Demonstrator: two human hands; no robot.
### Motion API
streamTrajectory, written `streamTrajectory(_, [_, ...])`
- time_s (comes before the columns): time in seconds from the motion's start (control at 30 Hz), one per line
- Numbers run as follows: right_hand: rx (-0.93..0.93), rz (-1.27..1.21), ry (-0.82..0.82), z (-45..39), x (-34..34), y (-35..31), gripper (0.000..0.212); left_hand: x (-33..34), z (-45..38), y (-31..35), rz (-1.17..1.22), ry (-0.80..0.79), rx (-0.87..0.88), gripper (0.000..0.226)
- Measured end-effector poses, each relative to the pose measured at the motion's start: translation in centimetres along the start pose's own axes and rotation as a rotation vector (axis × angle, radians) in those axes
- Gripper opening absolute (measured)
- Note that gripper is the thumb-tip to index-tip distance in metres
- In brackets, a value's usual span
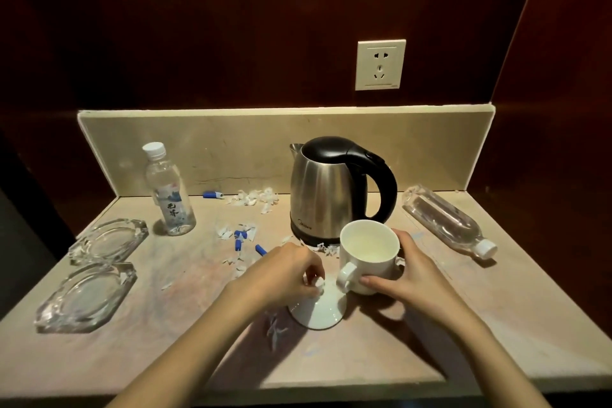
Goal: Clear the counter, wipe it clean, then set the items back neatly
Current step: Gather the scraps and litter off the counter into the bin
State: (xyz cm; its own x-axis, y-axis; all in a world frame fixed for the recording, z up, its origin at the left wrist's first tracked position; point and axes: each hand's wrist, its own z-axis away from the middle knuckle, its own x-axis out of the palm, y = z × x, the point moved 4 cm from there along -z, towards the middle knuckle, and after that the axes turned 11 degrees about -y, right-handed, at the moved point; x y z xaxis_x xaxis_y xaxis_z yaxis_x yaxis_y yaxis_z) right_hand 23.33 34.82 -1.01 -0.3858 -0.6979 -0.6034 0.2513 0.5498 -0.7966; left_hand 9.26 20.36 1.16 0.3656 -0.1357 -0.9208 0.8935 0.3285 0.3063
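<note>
My right hand grips a white mug held upright just above the beige counter, its handle pointing toward me. My left hand has curled fingers on the handle of a second white mug that lies on its side at the counter's middle, mouth toward me. Behind the mugs stands a steel kettle with a black handle. Torn white paper scraps and small blue bits litter the counter.
An upright water bottle stands at the back left. Another bottle lies on its side at the right. Two glass ashtrays sit along the left edge. A wall socket is above the backsplash.
</note>
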Motion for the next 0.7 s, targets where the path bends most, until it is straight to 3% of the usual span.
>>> streamTrajectory(0.1, [-0.039,-0.122,0.081,0.1,0.9,0.5,0.078,0.2,0.0,-0.4,0.013,0.024,0.013,0.015])
streamTrajectory(0.37, [-0.241,-0.068,0.248,2.6,0.9,-0.5,0.089,-0.5,0.1,-1.0,0.107,0.138,0.028,0.015])
streamTrajectory(0.7, [-0.316,-0.029,0.203,1.5,0.7,-3.3,0.091,-3.8,4.0,-4.9,0.229,0.264,-0.067,0.009])
